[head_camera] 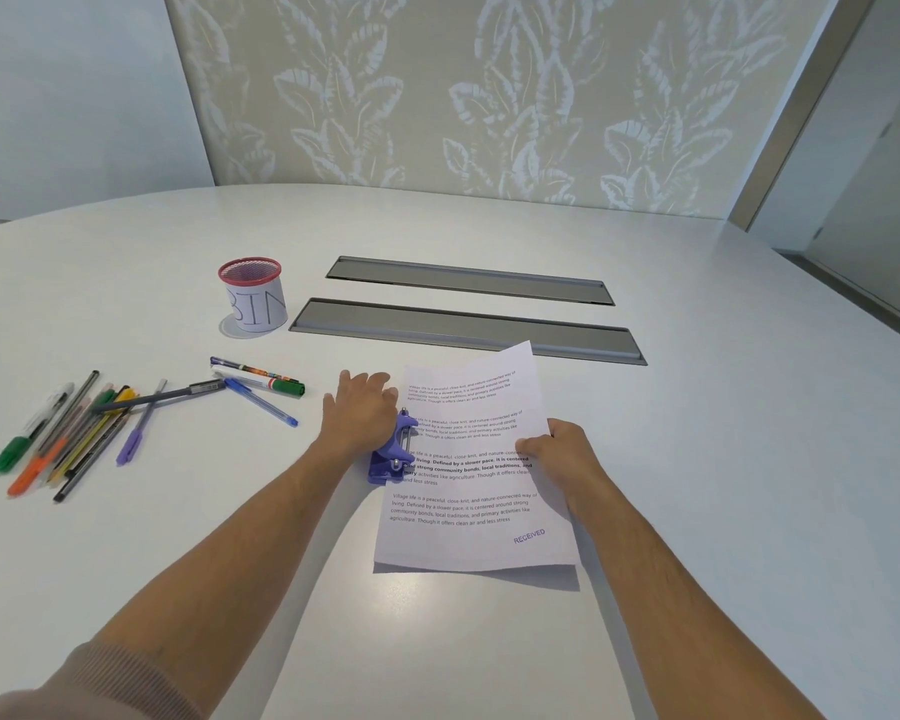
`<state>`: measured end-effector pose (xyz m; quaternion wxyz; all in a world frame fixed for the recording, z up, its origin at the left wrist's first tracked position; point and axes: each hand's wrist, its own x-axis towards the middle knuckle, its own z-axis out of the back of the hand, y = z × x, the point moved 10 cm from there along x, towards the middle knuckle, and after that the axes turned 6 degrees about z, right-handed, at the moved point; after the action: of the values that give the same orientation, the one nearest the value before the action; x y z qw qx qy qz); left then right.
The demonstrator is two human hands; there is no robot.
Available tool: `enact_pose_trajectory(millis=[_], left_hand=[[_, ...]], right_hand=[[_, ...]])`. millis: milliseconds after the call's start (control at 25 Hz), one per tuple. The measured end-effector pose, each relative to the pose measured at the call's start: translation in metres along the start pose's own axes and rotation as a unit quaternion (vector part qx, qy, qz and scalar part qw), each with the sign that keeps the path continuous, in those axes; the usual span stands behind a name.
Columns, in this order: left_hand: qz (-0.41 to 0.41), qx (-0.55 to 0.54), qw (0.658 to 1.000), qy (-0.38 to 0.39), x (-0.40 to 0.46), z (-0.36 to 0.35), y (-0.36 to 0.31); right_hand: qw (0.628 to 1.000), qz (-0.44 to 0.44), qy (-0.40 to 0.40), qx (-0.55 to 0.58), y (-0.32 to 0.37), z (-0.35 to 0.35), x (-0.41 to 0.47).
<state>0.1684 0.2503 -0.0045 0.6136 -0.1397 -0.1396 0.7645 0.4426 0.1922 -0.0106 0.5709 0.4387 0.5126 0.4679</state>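
The left hand (360, 410) lies flat, fingers spread, pressing down on the purple hole punch (393, 455) near the middle of the table (723, 418). The printed sheet (463, 511) has its left edge in the punch. The right hand (562, 449) pinches its right edge.

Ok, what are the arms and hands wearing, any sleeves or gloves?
The left hand and right hand are bare: no gloves, rings or watch. A beige knit sleeve ends near the left elbow; the right forearm shows no sleeve.
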Motion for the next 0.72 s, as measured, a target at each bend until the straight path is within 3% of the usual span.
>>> enact_pose_trajectory(millis=[160, 720], left_hand=[[0.004, -0.015, 1.0, -0.002, 0.001, 0.0, 0.002], [-0.015, -0.007, 1.0, -0.011, -0.006, -0.002, 0.006]], right_hand=[[1.0, 0.001, 0.002, 0.023, -0.001, -0.003, 0.004], [0.998, 0.02, -0.002, -0.06, -0.008, 0.004, 0.013]])
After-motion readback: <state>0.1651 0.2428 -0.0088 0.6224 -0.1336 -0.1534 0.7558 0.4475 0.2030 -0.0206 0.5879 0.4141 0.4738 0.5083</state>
